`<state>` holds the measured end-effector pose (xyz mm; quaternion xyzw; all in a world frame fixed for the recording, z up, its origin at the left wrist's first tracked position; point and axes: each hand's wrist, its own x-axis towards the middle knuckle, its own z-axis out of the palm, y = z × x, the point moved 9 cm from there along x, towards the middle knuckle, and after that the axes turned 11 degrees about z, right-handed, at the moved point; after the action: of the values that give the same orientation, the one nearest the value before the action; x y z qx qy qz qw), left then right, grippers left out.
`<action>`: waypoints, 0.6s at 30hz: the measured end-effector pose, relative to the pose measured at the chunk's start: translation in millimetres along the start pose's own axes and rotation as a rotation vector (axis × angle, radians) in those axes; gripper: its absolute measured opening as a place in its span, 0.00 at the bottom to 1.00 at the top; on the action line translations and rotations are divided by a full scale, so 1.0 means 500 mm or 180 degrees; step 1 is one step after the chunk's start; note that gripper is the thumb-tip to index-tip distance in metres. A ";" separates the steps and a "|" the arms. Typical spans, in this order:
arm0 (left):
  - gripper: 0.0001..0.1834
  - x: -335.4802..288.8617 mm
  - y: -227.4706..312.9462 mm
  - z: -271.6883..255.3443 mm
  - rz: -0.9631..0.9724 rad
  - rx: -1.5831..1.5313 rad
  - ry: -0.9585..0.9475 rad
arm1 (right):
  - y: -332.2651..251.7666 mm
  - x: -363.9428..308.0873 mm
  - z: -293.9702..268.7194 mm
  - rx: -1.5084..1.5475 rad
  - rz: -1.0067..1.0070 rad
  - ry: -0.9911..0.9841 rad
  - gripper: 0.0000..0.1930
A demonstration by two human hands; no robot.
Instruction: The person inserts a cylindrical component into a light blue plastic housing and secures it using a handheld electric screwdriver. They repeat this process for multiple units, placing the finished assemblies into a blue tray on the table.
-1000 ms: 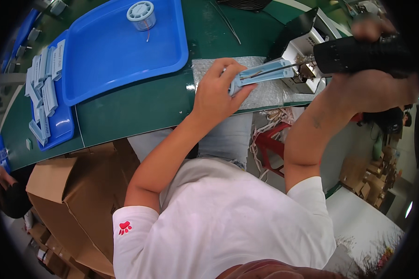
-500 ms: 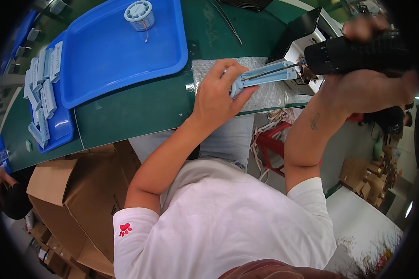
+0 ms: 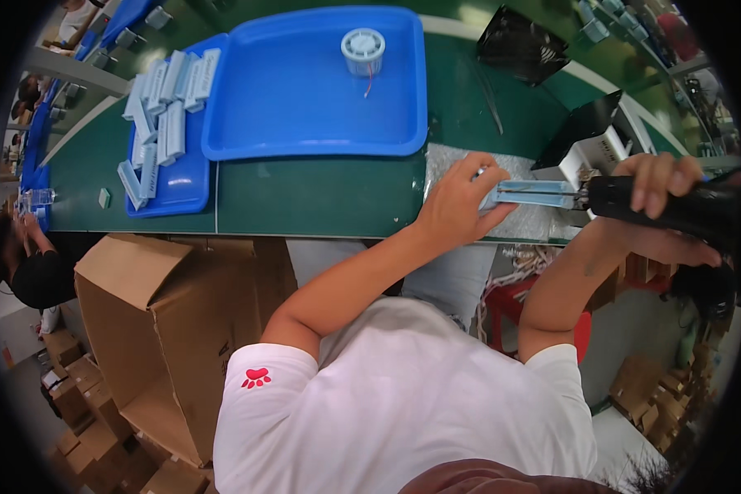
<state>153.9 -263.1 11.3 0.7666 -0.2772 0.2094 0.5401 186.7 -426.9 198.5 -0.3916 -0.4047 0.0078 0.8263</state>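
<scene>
My left hand (image 3: 459, 199) is closed round one end of a long light-blue plastic housing (image 3: 543, 198), holding it level above the table's front edge. A black power screwdriver (image 3: 634, 196) lies sideways in my right hand (image 3: 659, 230), its fingers wrapped round the body. The long thin bit (image 3: 528, 193) runs from the screwdriver along the open trough of the housing toward my left fingers. The tip and any screw there are hidden. Under the housing is a sheet of bubble wrap (image 3: 520, 229).
A large blue tray (image 3: 313, 148) bears a round light-blue fan unit (image 3: 362, 53) with a thin wire. Several light-blue pieces (image 3: 171, 136) are piled on a smaller tray (image 3: 191, 193). Tweezers (image 3: 492, 103) and an opened white-and-black box (image 3: 593, 152) lie beyond my hands. A cardboard carton (image 3: 206, 346) stands below.
The whole view has swung, so the table and hands appear farther right and lower. Both hands keep their holds, with the bit still along the housing.
</scene>
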 end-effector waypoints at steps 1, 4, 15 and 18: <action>0.23 0.002 0.001 0.003 -0.0002 0.0028 -0.0090 | -0.003 0.000 -0.007 -0.0124 -0.0063 0.0113 0.41; 0.30 0.010 0.013 -0.013 -0.0176 0.0212 -0.0723 | -0.049 0.012 -0.034 -0.0329 -0.0049 0.0525 0.41; 0.40 0.348 -0.281 -0.573 -0.1257 0.2275 -0.0573 | -0.171 -0.005 -0.094 -0.2055 -0.0541 0.1454 0.25; 0.51 0.396 -0.500 -0.629 -0.2188 0.1702 -0.0170 | -0.136 -0.012 -0.153 -0.2871 -0.0832 0.2353 0.25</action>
<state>460.3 60.0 59.8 0.9323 0.0441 0.0620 0.3535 213.5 -525.3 211.1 -0.6275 -0.0985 -0.4034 0.6586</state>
